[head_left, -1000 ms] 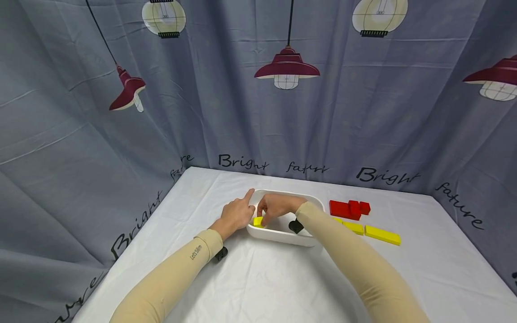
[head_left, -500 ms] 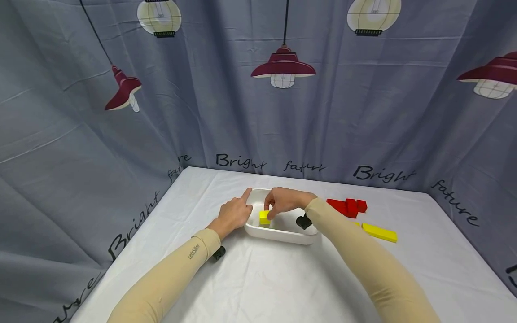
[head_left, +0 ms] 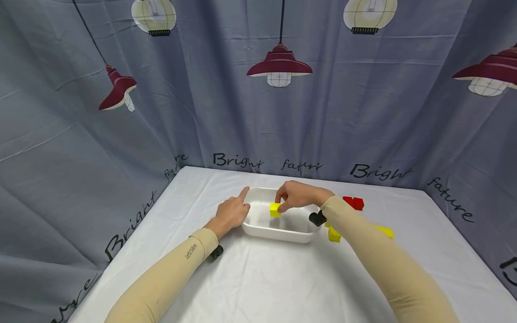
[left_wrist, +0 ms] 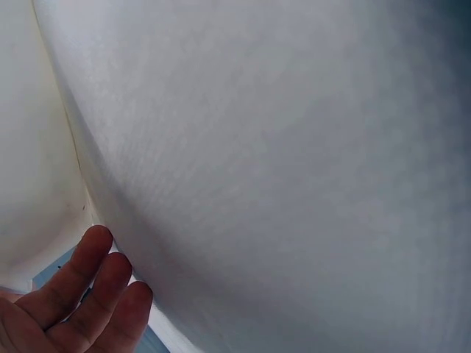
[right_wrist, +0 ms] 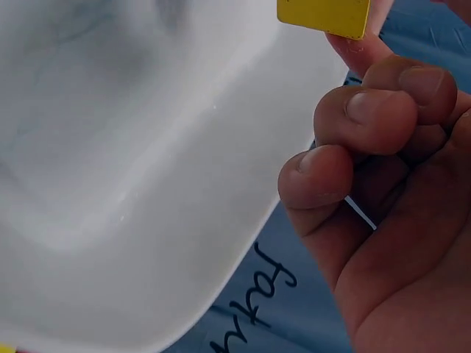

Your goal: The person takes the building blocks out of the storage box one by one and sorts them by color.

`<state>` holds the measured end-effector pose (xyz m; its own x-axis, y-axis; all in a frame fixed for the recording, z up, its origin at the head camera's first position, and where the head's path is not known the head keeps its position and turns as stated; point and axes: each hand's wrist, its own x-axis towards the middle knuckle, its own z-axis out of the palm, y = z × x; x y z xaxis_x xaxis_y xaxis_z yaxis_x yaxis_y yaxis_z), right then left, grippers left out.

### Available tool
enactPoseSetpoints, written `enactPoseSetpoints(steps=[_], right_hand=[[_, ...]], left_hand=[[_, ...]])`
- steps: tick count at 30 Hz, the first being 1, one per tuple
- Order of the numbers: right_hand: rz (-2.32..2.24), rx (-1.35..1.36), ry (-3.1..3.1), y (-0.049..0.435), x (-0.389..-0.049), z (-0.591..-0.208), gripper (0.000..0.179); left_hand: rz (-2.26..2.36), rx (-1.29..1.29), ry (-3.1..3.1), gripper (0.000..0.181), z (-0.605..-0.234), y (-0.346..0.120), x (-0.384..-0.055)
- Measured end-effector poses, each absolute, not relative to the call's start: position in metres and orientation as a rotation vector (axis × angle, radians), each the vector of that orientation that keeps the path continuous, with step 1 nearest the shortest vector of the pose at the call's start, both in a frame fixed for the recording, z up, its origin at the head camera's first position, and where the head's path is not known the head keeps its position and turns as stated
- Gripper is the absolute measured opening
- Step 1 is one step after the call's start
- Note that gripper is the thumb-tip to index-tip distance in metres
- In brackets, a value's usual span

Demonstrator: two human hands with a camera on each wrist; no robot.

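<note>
My right hand (head_left: 299,195) pinches a small yellow block (head_left: 274,210) between thumb and fingertip, above the middle of a white rectangular tray (head_left: 274,234). In the right wrist view, the held block (right_wrist: 324,15) shows at the top edge, and the other fingers (right_wrist: 364,121) curl in beneath it. At the tray's left end, my left hand (head_left: 232,211) grips the rim, index finger stretched along it and thumb at the inner side. Three of its fingertips (left_wrist: 96,257) appear low in the left wrist view.
Right of the tray, two red blocks (head_left: 358,204) show above my right sleeve. A yellow block (head_left: 334,234) lies close by the tray's right end. Another yellow block (head_left: 385,231) is partly covered by the forearm. A lamp-print curtain (head_left: 242,116) hangs behind the table.
My right hand has lifted the yellow block from the tray's left end and carried it rightward and up. The left hand keeps its place at the rim.
</note>
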<state>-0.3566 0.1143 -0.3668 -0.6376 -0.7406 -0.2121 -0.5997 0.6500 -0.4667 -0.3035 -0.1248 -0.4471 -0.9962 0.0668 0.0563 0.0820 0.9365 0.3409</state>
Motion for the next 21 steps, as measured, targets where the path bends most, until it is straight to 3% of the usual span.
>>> enactPoseSetpoints(steps=[21], right_hand=[[-0.525, -0.947, 2.592, 0.185, -0.335, -0.35, 0.017]], left_hand=[[-0.554, -0.109, -3.055, 0.061, -0.445, -0.124, -0.301]])
